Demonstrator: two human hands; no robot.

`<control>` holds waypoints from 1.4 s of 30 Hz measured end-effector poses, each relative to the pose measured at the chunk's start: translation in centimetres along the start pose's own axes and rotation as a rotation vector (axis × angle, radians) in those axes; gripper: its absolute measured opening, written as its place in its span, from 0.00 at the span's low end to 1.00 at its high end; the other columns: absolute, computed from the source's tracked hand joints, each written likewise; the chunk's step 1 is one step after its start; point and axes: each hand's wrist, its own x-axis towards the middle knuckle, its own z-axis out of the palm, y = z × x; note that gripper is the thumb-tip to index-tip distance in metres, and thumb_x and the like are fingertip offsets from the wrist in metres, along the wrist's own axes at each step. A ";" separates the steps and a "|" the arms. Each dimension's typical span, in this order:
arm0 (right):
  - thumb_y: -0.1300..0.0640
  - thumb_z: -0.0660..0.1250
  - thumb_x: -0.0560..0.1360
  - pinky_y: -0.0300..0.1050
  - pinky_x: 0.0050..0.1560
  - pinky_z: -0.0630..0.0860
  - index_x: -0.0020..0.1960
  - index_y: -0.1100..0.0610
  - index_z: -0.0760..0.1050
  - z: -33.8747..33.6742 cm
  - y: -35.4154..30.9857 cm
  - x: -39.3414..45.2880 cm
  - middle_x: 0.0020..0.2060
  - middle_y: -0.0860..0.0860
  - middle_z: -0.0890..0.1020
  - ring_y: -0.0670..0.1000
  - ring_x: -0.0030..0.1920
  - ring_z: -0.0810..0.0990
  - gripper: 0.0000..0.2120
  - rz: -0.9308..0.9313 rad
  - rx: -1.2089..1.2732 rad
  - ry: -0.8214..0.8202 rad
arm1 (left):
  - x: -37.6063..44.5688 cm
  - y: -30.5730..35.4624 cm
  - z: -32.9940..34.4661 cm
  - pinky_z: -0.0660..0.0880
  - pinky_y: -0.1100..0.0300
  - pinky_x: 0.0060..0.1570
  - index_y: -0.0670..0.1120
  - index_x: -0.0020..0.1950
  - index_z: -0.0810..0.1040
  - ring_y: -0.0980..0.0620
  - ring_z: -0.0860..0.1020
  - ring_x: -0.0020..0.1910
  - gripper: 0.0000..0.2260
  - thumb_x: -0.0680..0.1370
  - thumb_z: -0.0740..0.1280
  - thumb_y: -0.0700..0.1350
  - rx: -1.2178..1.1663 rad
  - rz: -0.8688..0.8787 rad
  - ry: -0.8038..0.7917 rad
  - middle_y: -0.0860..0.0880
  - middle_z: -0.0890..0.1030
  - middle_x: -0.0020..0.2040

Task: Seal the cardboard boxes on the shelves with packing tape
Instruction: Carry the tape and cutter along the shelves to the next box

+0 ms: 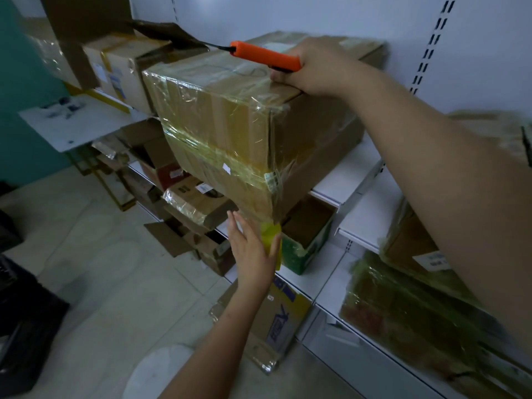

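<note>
Judging by the tape already banding the box (230,125), this one is nearly sealed; open boxes at seven o'clock remain. Your right hand (311,67) grips the orange cutter (266,55) on its top; your left hand (253,249), fingers straight, presses yellow tape (270,240) at its bottom corner.

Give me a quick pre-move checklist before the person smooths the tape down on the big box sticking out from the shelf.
1. Box support: not ok. The big box overhangs the shelf edge at a tilt.
2. Top steadied: ok. The right hand rests on the box top.
3. Cutter control: ok. The right hand grips the orange cutter, which points away from the person.
4. Blade exposure: cannot tell; the tip is blurred.
5. Tape end: ok. The left hand, fingers straight, presses the yellowish tape tail at the box's lower corner.
6. Tape roll location: cannot tell.
</note>
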 end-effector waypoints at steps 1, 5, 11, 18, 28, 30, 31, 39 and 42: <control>0.42 0.63 0.79 0.39 0.34 0.63 0.53 0.55 0.80 0.1 -0.1 -0.1 0.37 0.51 0.77 0.51 0.39 0.74 0.17 0.009 0.013 0.011 | -0.4 -0.6 -0.1 0.57 0.50 0.77 0.40 0.81 0.42 0.42 0.50 0.79 0.45 0.78 0.65 0.61 -0.085 -0.084 -0.047 0.41 0.46 0.80; 0.45 0.65 0.79 0.39 0.34 0.63 0.50 0.55 0.79 -0.6 -1.3 -1.0 0.35 0.50 0.75 0.51 0.41 0.74 0.14 0.083 0.031 0.054 | -0.7 -1.1 -0.5 0.78 0.50 0.56 0.56 0.73 0.52 0.43 0.78 0.57 0.37 0.74 0.69 0.66 -0.399 -0.391 -0.258 0.40 0.73 0.67; 0.44 0.62 0.80 0.40 0.43 0.78 0.53 0.49 0.78 -3.8 -2.1 -11.7 0.37 0.50 0.83 0.45 0.36 0.82 0.11 0.269 0.208 0.375 | -0.4 -1.0 -0.4 0.78 0.52 0.39 0.54 0.79 0.50 0.46 0.81 0.40 0.36 0.79 0.68 0.58 -0.599 -0.412 -0.309 0.39 0.81 0.51; 0.32 0.56 0.72 0.43 0.28 0.79 0.50 0.46 0.73 4.9 -5.6 -27.6 0.30 0.53 0.78 0.50 0.27 0.78 0.20 0.461 0.310 -0.023 | 0.0 -0.3 -1.3 0.76 0.49 0.59 0.56 0.64 0.74 0.47 0.76 0.57 0.12 0.81 0.66 0.54 -0.655 -0.394 -0.375 0.48 0.75 0.62; 0.38 0.50 0.82 0.42 0.45 0.74 0.77 0.39 0.57 13.0 -5.2 -25.9 0.56 0.49 0.78 0.49 0.51 0.79 0.24 0.269 -0.165 -0.211 | -1.6 -0.2 -2.0 0.75 0.49 0.57 0.52 0.52 0.76 0.49 0.79 0.54 0.04 0.81 0.66 0.51 -0.741 -0.392 -0.349 0.50 0.80 0.54; 0.39 0.49 0.82 0.43 0.44 0.72 0.77 0.39 0.58 13.6 -5.1 -24.6 0.57 0.51 0.78 0.50 0.53 0.79 0.23 0.277 -0.190 -0.231 | -1.9 0.1 -2.2 0.76 0.48 0.56 0.53 0.51 0.76 0.47 0.79 0.54 0.04 0.81 0.65 0.52 -0.740 -0.417 -0.313 0.50 0.80 0.53; 0.40 0.49 0.82 0.44 0.44 0.73 0.77 0.40 0.59 13.8 -5.2 -24.1 0.57 0.51 0.78 0.50 0.54 0.79 0.23 0.285 -0.196 -0.247 | -2.1 0.2 -2.1 0.77 0.47 0.57 0.53 0.51 0.76 0.47 0.79 0.53 0.04 0.81 0.65 0.52 -0.749 -0.436 -0.297 0.51 0.80 0.52; 0.42 0.51 0.83 0.45 0.45 0.74 0.76 0.42 0.62 13.4 -5.2 -22.7 0.60 0.52 0.78 0.53 0.56 0.79 0.22 0.353 -0.224 -0.265 | -2.6 1.8 -2.9 0.79 0.46 0.51 0.52 0.46 0.78 0.45 0.81 0.48 0.04 0.80 0.68 0.49 -0.850 -0.543 -0.195 0.48 0.81 0.48; 0.43 0.53 0.83 0.47 0.48 0.76 0.75 0.44 0.64 13.2 -5.9 -22.3 0.61 0.51 0.79 0.53 0.58 0.79 0.21 0.376 -0.211 -0.286 | -2.7 2.0 -3.3 0.78 0.55 0.42 0.49 0.48 0.78 0.51 0.80 0.41 0.04 0.80 0.67 0.48 -0.868 -0.572 -0.159 0.50 0.80 0.44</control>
